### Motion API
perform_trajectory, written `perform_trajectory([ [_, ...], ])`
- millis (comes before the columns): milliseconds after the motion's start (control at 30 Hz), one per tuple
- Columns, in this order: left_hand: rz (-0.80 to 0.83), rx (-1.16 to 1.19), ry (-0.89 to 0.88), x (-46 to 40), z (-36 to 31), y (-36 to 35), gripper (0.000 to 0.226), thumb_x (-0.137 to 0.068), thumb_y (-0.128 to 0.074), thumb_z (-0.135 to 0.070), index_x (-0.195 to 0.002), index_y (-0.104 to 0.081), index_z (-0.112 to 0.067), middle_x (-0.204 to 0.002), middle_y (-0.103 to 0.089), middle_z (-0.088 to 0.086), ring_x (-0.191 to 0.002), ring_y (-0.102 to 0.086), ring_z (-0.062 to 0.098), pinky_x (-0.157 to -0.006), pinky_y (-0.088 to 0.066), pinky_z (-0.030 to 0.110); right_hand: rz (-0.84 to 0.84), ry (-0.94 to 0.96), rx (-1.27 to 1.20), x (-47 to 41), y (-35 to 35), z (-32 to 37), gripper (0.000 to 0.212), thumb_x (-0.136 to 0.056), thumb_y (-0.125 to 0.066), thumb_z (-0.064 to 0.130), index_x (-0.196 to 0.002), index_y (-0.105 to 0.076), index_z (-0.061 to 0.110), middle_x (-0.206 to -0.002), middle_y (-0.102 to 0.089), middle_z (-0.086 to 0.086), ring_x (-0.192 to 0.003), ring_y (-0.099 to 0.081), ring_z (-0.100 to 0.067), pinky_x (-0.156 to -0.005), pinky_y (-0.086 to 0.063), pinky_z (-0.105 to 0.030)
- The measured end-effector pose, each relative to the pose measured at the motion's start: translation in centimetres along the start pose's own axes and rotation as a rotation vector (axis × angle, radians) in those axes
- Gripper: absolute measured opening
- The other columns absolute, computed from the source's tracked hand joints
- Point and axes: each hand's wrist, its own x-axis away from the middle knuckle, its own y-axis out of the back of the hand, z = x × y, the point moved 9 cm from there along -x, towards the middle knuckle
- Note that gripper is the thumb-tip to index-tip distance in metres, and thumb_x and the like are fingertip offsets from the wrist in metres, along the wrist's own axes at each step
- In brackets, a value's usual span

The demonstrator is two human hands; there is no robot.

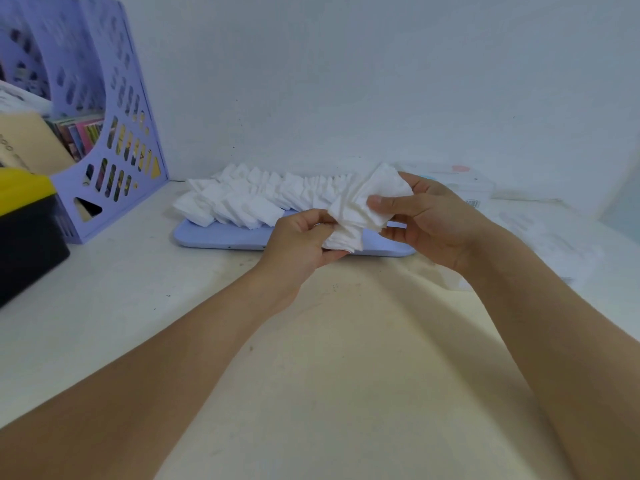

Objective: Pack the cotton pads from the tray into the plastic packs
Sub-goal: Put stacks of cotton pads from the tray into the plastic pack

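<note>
Two Hands Hold One Bunch of Cotton Pads

Two hands hold the same bunch of cotton pads (360, 211) up in the air, just over the near edge of the tray (221, 237). The left hand (304, 237) has its fingers curled round the low end of the bunch. The right hand (422, 220) pinches the top end, with the thumb pressed on the front of the pads and the other fingers bent behind. The pads in the bunch fan out a bit and do not sit neatly. The two hands are close, with only the bunch between them.

More cotton pads (249, 199) lie in long rows on the light purple tray, which sits on the white surface (121, 289) near the wall. Clear plastic packs (467, 183) lie behind the right hand, blurry and hard to see. A purple file holder (114, 133) with books stands at the far left, beside a black and yellow box (27, 230).
</note>
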Motion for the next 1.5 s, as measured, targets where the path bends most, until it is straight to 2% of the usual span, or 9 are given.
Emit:
perform_trajectory([
  [100,0.007,-0.059,-0.026,0.0,-0.2,0.0,0.026,-0.101,-0.045,0.004,-0.101,-0.069,-0.007,-0.1,-0.072,0.008,-0.094,-0.07,0.017,-0.074,-0.059,0.02,0.05,0.006,0.014,0.4,0.0,0.7,0.03,-0.085,-0.073,0.008,-0.116,-0.07,0.01,-0.105,-0.072,-0.006,-0.096,-0.065,-0.02,-0.081,-0.051,-0.029],
  [200,0.032,-0.125,-0.038,0.3,-0.5,-0.4,0.033,-0.101,-0.044,0.004,-0.098,-0.071,-0.014,-0.098,-0.074,0.003,-0.086,-0.073,0.011,-0.073,-0.059,0.02,0.092,-0.007,0.062,0.7,-0.2,0.8,0.033,-0.086,-0.069,0.005,-0.119,-0.069,0.002,-0.112,-0.07,-0.014,-0.103,-0.063,-0.029,-0.094,-0.047,-0.04],
  [333,0.019,-0.051,0.029,0.3,-0.1,-0.5,0.023,-0.1,-0.051,-0.009,-0.1,-0.07,0.004,-0.098,-0.071,0.015,-0.09,-0.072,0.021,-0.071,-0.059,0.024,0.047,0.007,0.184,0.7,-0.1,0.5,0.029,-0.09,-0.067,0.0,-0.119,-0.069,0.003,-0.119,-0.073,-0.014,-0.116,-0.067,-0.033,-0.106,-0.05,-0.047],
  [633,0.077,0.047,-0.007,0.2,-0.2,-0.8,0.021,-0.104,-0.051,-0.011,-0.1,-0.072,-0.008,-0.106,-0.074,0.011,-0.097,-0.072,0.019,-0.078,-0.06,0.024,0.0,-0.043,0.003,0.3,0.7,0.3,0.018,-0.088,-0.07,0.006,-0.107,-0.072,0.007,-0.1,-0.074,-0.006,-0.092,-0.067,-0.019,-0.083,-0.054,-0.03],
  [733,0.039,-0.005,-0.073,0.2,-0.7,-0.4,0.022,-0.103,-0.052,-0.007,-0.12,-0.065,-0.013,-0.112,-0.071,0.019,-0.099,-0.071,0.021,-0.075,-0.059,0.023,0.017,-0.044,-0.153,0.5,0.8,0.7,0.016,-0.088,-0.067,0.009,-0.103,-0.069,0.006,-0.088,-0.07,-0.002,-0.079,-0.063,-0.013,-0.067,-0.053,-0.023],
  [833,0.01,-0.068,-0.14,0.3,-1.2,0.0,0.031,-0.101,-0.055,-0.003,-0.125,-0.056,-0.022,-0.101,-0.067,0.032,-0.093,-0.072,0.022,-0.073,-0.06,0.027,0.056,-0.057,-0.121,0.7,-0.3,0.4,0.026,-0.091,-0.066,0.007,-0.116,-0.069,0.002,-0.1,-0.073,-0.006,-0.082,-0.068,-0.014,-0.069,-0.056,-0.022],
  [1033,0.018,-0.044,-0.142,0.2,-1.3,-0.2,0.011,-0.101,-0.052,-0.001,-0.104,-0.061,-0.007,-0.095,-0.072,0.01,-0.086,-0.075,0.015,-0.071,-0.06,0.024,-0.008,-0.057,-0.079,0.6,-0.3,-0.1,0.037,-0.09,-0.069,0.002,-0.126,-0.064,0.001,-0.116,-0.074,-0.014,-0.095,-0.075,-0.023,-0.075,-0.06,-0.027],
  [1200,-0.027,0.154,-0.011,-0.3,-0.2,0.1,0.019,-0.1,-0.057,-0.016,-0.108,-0.069,-0.004,-0.115,-0.072,0.017,-0.107,-0.071,0.027,-0.078,-0.061,0.031,0.007,-0.072,-0.068,0.5,-0.7,-0.5,0.036,-0.09,-0.069,0.005,-0.125,-0.065,-0.001,-0.117,-0.074,-0.015,-0.103,-0.074,-0.028,-0.08,-0.061,-0.029],
  [1500,-0.038,0.109,-0.015,-0.6,0.2,0.5,0.013,-0.1,-0.061,-0.017,-0.097,-0.068,-0.007,-0.113,-0.072,0.015,-0.097,-0.074,0.021,-0.079,-0.06,0.026,-0.089,-0.029,0.003,0.6,-0.1,-0.1,0.021,-0.094,-0.069,0.01,-0.113,-0.071,0.002,-0.106,-0.077,-0.011,-0.09,-0.075,-0.023,-0.076,-0.062,-0.031],
])
